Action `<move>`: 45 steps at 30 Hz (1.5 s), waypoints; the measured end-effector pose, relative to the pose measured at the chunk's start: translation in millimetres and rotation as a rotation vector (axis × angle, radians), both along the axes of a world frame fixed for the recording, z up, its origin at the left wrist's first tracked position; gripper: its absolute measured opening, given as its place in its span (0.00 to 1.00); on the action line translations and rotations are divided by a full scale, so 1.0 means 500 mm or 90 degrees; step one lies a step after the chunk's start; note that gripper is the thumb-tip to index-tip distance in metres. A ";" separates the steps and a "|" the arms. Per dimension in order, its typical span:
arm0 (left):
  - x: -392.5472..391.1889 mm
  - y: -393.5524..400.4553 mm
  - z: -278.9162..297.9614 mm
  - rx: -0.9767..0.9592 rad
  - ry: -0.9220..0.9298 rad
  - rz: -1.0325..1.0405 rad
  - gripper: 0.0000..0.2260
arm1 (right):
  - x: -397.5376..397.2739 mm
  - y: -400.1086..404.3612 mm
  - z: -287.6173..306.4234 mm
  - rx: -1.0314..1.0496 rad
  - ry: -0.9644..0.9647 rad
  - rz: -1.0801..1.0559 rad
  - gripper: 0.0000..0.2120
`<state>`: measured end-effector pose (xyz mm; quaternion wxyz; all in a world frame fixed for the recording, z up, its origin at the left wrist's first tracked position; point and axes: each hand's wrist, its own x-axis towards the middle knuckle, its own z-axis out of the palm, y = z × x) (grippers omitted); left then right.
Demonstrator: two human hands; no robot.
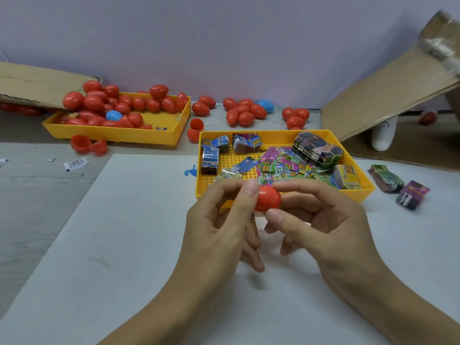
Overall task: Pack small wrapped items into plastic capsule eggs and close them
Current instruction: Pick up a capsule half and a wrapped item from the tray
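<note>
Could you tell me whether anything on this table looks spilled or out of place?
Yes. Red eggs lie loose on the table behind the trays, open egg halves sit beside the far tray, two wrapped bundles lie outside the near tray, and paper scraps are scattered at left.

Red eggs, yellow trays

The egg (267, 199) is red. Two eggs (114, 115) are blue. Both trays (119, 135) are yellow with tiny dots. The packets (281, 168) are pink, green and blue.
</note>
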<state>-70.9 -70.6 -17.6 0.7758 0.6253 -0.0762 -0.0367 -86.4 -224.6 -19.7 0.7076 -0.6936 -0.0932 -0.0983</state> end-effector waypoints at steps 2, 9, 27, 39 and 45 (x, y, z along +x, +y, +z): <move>-0.002 0.000 0.000 -0.006 -0.016 0.020 0.11 | -0.001 0.000 -0.002 -0.008 -0.012 0.006 0.15; -0.003 0.001 -0.007 0.031 -0.177 0.039 0.10 | 0.002 -0.001 0.000 0.060 0.060 -0.032 0.12; -0.012 -0.003 -0.007 0.036 -0.190 0.026 0.08 | -0.011 0.010 -0.010 -0.081 -0.107 -0.065 0.19; -0.003 0.006 -0.014 0.199 -0.394 0.008 0.40 | -0.009 0.007 0.003 -0.030 0.040 -0.046 0.15; -0.004 0.008 -0.015 0.240 -0.427 0.065 0.33 | -0.008 0.006 0.003 0.000 0.023 -0.063 0.10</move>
